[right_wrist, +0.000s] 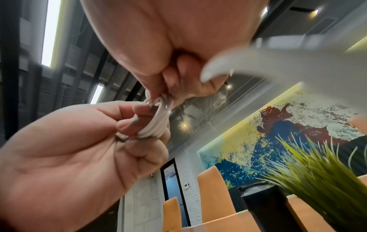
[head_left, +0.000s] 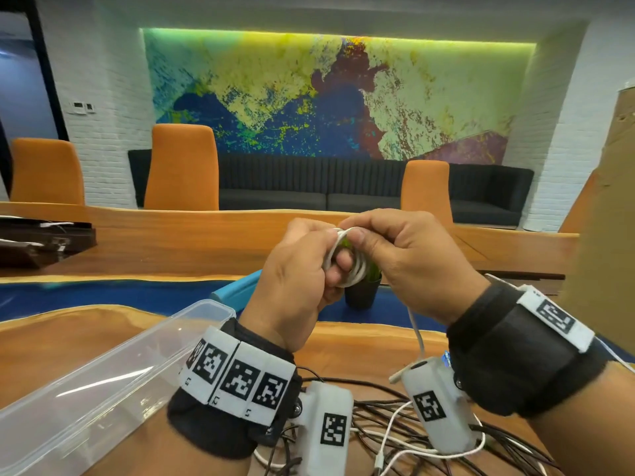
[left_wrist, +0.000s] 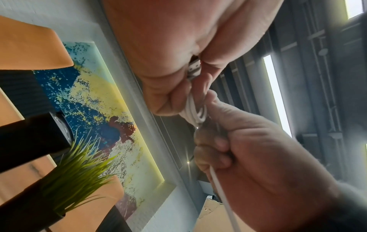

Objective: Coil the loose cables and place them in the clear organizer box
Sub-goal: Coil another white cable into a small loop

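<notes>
1. Left hand point(head_left: 302, 269): grip wrapped round a small coil of white cable point(head_left: 347, 259), fingers curled through the loops. Judged reason: it serves as the former that keeps the turns stacked and one size.
2. Right hand point(head_left: 395, 255): thumb and forefinger pinch the top of the same coil, other fingers curled. Judged reason: it lays on the next turn and keeps it snug.
3. The coil is held up in the air between the two grips, above the table point(head_left: 86, 338). Holding it raised probably lets the free tail point(head_left: 417, 334) hang straight below the right grip and feed without snagging.
4. The left wrist view shows a metal plug end point(left_wrist: 193, 69) tucked inside the left grip, so winding likely started from that end.
5. Clear box point(head_left: 103, 383): below and left of the left grip, open, nothing seen inside; close by for the drop.
6. Loose cables point(head_left: 388, 424): below both grips, near the wrists, tangled on the table.
7. Counts: 1 coil in hand, about four turns visible; 1 clear box; loose pile holds several dark cables and at least one white, exact number cannot be told; 1 potted plant point(head_left: 364, 286) beyond the grips.
</notes>
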{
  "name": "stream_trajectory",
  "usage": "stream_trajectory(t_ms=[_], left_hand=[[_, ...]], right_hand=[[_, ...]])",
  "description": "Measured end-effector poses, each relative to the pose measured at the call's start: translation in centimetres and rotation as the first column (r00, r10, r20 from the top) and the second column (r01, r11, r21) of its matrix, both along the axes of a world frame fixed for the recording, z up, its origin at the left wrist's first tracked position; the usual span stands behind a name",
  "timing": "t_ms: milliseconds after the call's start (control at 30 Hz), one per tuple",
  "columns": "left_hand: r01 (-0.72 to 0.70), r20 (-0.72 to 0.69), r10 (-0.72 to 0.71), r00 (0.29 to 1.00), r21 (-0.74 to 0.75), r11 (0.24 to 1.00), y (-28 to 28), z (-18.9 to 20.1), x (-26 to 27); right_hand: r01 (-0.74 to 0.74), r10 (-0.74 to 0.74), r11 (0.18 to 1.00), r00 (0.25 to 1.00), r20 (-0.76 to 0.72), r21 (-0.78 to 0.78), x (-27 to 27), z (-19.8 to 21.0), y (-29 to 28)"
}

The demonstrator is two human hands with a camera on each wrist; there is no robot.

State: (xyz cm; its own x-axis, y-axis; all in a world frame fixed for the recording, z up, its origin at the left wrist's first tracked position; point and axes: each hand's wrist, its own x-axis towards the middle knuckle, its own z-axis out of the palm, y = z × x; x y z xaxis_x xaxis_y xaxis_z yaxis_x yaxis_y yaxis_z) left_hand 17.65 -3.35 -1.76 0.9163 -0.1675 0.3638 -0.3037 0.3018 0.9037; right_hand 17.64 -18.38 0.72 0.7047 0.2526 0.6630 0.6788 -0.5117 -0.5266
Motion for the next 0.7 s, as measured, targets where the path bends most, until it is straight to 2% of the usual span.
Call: stream_trajectory(t_ms=[67, 200, 300, 367, 467, 533, 600, 700], left_hand=[[-0.009, -0.001, 0.009, 1.000, -0.013, 1.000, -0.2, -0.1, 0.1], [0.032, -0.008, -0.032, 0.999, -0.019, 0.999, -0.1, -0.2, 0.3], [0.036, 0.072, -0.044, 0.996, 0.107, 0.994, 0.5, -0.5, 0.7], [-0.018, 0.173, -0.022, 0.985, 0.227, 0.974, 1.1, -0.4, 0.9], [-0.187, 0.358, 0.014, 0.934, 0.453, 0.872, 2.1, 0.1, 0.9], [-0.288, 0.441, 0.023, 0.897, 0.545, 0.787, 2.4, 0.4, 0.8], [-0.379, 0.515, 0.067, 0.855, 0.531, 0.758, 2.2, 0.4, 0.7], [-0.393, 0.533, 0.145, 0.834, 0.389, 0.833, 1.5, 0.2, 0.5]], right_hand=[[0.038, -0.037, 0.999, 0.999, 0.032, -0.020, 0.2, -0.4, 0.1], [0.081, -0.084, 0.996, 0.994, 0.070, 0.043, 0.6, -0.9, 0.2], [0.110, -0.115, 0.992, 0.991, 0.074, 0.058, 0.5, -1.1, 0.3], [0.140, -0.144, 0.989, 0.987, 0.076, 0.051, 0.5, -1.2, 0.1], [0.172, -0.174, 0.985, 0.980, 0.099, 0.030, 0.3, -1.2, -0.1], [0.182, -0.183, 0.983, 0.976, 0.118, 0.018, 0.1, -1.3, -0.1], [0.171, -0.172, 0.985, 0.978, 0.116, 0.022, -0.3, -1.4, -0.2], [0.126, -0.131, 0.989, 0.990, 0.056, 0.079, -0.8, -1.4, -0.8]])
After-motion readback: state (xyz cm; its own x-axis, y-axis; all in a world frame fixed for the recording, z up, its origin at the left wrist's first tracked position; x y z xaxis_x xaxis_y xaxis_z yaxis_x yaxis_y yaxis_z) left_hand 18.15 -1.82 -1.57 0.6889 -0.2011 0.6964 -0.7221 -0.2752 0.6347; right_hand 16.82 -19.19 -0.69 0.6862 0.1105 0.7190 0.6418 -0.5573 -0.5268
